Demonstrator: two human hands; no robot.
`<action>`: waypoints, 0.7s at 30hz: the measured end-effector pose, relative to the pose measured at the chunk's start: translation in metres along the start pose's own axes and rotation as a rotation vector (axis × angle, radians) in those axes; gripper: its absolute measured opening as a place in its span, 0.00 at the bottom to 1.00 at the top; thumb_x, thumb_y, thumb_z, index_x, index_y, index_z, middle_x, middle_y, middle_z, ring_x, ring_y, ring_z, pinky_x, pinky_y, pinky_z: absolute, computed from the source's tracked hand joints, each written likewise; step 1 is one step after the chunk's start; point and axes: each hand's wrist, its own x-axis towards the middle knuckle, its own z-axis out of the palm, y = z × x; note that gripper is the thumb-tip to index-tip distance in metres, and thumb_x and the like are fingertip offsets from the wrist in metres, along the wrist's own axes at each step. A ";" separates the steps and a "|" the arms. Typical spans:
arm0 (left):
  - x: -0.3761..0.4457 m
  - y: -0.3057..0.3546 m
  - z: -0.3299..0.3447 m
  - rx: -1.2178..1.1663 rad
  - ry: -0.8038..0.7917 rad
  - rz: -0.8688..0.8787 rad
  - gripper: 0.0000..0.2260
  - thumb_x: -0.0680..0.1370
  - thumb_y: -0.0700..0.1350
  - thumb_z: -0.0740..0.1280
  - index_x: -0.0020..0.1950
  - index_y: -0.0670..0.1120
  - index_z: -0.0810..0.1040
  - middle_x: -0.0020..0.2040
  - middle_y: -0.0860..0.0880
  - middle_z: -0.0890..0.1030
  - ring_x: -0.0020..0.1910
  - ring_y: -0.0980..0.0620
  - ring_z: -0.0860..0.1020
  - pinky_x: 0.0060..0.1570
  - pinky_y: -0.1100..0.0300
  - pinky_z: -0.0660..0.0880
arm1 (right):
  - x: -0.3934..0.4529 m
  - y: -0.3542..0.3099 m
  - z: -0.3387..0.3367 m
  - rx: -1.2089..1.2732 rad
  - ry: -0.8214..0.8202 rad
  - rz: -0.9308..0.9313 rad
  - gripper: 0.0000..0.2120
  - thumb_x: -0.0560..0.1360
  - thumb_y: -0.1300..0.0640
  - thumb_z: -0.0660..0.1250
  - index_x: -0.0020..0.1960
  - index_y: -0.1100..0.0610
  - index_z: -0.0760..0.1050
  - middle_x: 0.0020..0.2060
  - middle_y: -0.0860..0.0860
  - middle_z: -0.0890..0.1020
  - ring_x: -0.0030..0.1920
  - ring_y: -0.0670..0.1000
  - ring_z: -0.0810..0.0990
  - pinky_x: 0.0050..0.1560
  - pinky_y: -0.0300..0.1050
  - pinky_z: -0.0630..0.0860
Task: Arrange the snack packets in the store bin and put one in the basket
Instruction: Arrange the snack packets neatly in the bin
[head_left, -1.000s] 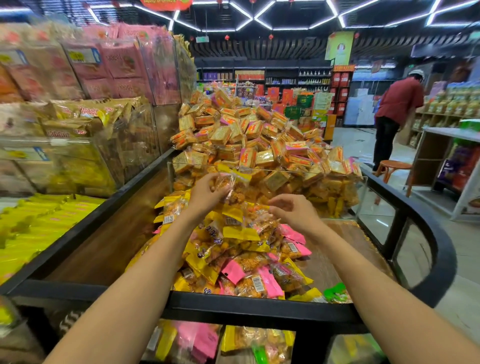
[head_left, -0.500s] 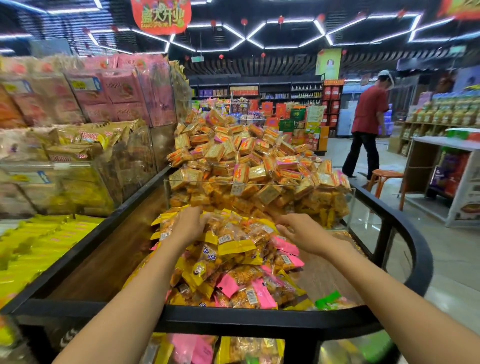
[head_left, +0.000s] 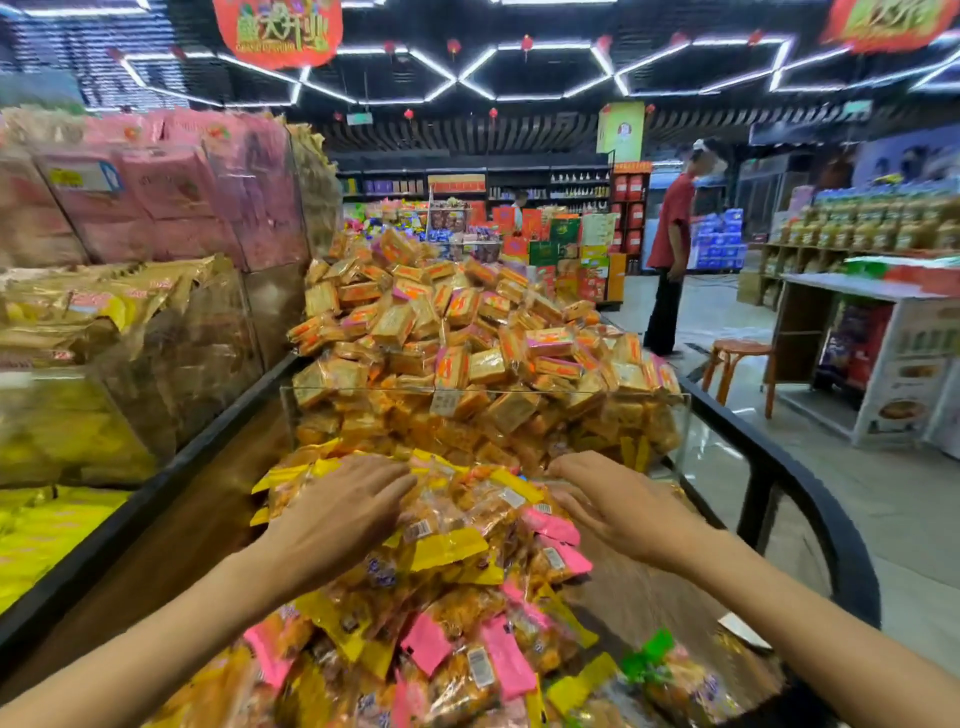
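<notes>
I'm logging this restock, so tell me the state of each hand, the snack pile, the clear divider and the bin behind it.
Left hand: open, palm down on the pile, holding nothing.
Right hand: open, fingers spread on the pile, holding nothing.
Snack packets: loose, jumbled heap of yellow and pink.
Clear divider: upright.
Orange packets: heaped above the divider.

Both forearms run off the bottom edge — far shelves (head_left: 467, 184) blur.

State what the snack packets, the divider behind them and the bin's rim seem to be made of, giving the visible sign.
Snack packets: thin glossy plastic film, clear with yellow or pink ends; contents show through.
Divider: clear rigid sheet, acrylic or glass; the stock behind shows through it.
Rim: black, smooth, likely painted metal.
</notes>
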 end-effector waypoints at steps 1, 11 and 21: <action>0.001 -0.002 0.002 -0.006 -0.023 0.009 0.30 0.82 0.56 0.43 0.57 0.43 0.81 0.54 0.45 0.83 0.51 0.47 0.82 0.50 0.54 0.80 | 0.003 0.000 0.003 0.006 -0.007 -0.006 0.19 0.81 0.46 0.53 0.66 0.54 0.71 0.61 0.48 0.75 0.63 0.48 0.72 0.62 0.44 0.71; -0.018 -0.044 -0.035 -0.118 -0.176 -0.122 0.26 0.83 0.56 0.42 0.60 0.43 0.74 0.53 0.44 0.82 0.51 0.46 0.81 0.57 0.57 0.66 | 0.051 -0.032 -0.010 0.090 -0.105 -0.091 0.31 0.80 0.39 0.43 0.58 0.57 0.77 0.56 0.53 0.80 0.57 0.54 0.80 0.56 0.45 0.75; -0.148 -0.097 -0.188 -0.092 -0.322 -0.591 0.29 0.83 0.56 0.46 0.53 0.38 0.80 0.51 0.41 0.82 0.50 0.45 0.76 0.51 0.56 0.67 | 0.135 -0.161 -0.063 0.225 -0.251 -0.397 0.30 0.81 0.41 0.42 0.61 0.56 0.76 0.59 0.52 0.80 0.59 0.53 0.79 0.57 0.48 0.77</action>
